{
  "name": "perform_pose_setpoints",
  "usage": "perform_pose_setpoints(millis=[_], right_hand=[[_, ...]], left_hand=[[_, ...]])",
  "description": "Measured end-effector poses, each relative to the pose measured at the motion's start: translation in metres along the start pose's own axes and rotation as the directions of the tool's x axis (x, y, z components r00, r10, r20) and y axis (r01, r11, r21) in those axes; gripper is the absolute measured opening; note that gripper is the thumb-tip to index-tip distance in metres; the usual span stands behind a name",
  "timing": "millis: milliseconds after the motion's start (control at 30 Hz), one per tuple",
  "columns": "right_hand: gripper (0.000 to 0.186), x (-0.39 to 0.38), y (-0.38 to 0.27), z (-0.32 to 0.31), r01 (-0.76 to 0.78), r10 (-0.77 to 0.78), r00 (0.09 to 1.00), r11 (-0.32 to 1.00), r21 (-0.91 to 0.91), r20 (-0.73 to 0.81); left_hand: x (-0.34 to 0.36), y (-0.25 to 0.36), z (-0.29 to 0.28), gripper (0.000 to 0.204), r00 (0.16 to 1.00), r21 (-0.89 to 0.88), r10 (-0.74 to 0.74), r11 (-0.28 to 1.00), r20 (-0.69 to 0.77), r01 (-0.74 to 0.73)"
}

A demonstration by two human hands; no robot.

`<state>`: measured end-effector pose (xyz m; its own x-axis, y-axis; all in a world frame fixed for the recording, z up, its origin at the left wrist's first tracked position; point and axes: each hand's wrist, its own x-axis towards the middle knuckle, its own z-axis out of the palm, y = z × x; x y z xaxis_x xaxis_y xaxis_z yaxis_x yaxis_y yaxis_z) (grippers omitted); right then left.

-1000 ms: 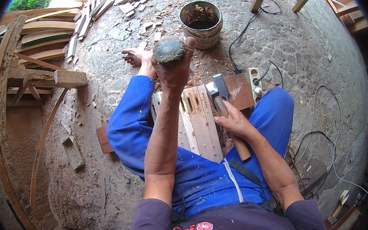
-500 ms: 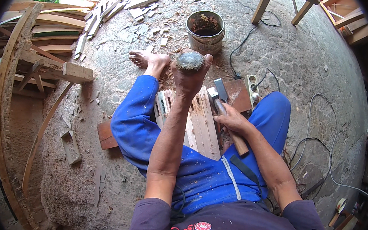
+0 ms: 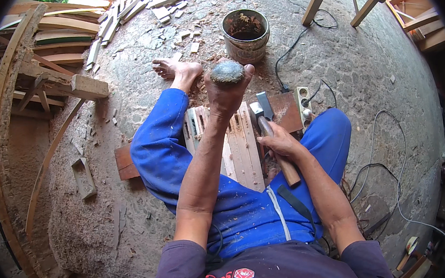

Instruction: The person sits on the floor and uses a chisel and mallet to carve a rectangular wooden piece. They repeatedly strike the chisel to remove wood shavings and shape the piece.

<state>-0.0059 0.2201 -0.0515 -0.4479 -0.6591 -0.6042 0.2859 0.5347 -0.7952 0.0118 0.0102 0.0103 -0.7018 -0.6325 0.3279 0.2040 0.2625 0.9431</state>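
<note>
My left hand (image 3: 226, 98) is wrapped round an upright chisel (image 3: 227, 72); only the round, frayed grey top of its handle shows, and the hand hides the blade. Below it lie several pale wooden pieces (image 3: 243, 150) side by side between my legs, with narrow slots cut near their far ends. My right hand (image 3: 283, 143) grips a hammer (image 3: 289, 173) by its wooden handle. The hammer's head lies at the far end, beside the pale pieces and close to a flat dark metal blade (image 3: 265, 106). Sawdust and chips dot the wood.
A reddish-brown board (image 3: 286, 112) sits under the pale pieces. Beyond stands a bucket (image 3: 246, 36). A power strip (image 3: 305, 107) with cords is on the right. Wood offcuts (image 3: 167, 11) litter the far floor; a curved timber frame (image 3: 4, 128) rises at left.
The whole view has shifted slightly, with things sitting a little further up and left. Both hands keep the same grips, and nothing has been let go.
</note>
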Motion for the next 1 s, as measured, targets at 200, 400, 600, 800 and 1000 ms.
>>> perform_pose_setpoints(millis=[200,400,600,800,1000], right_hand=[[0.065,-0.001,-0.002,-0.001,-0.009,0.009,1.000,1.000,-0.018,-0.002],[0.064,-0.002,-0.002,-0.001,0.013,-0.013,1.000,1.000,-0.010,-0.006],[0.058,-0.002,-0.003,0.000,0.010,-0.010,1.000,1.000,0.001,-0.029],[0.048,-0.006,-0.007,0.000,0.080,-0.069,0.996,0.949,0.306,-0.048],[0.051,-0.039,-0.042,0.009,0.256,-0.191,0.966,0.787,0.562,-0.173]], left_hand=[[0.001,0.000,0.000,0.026,1.000,0.053,-0.023,0.998,-0.006,0.023],[-0.002,0.005,0.003,0.025,1.000,0.180,0.028,0.983,0.001,-0.028],[-0.006,-0.003,-0.004,0.024,0.988,0.176,0.135,0.977,-0.076,-0.120],[-0.006,-0.016,-0.002,0.025,0.994,0.118,0.079,0.991,-0.075,-0.069],[-0.010,-0.010,-0.002,0.025,0.985,0.182,0.147,0.975,-0.089,-0.129]])
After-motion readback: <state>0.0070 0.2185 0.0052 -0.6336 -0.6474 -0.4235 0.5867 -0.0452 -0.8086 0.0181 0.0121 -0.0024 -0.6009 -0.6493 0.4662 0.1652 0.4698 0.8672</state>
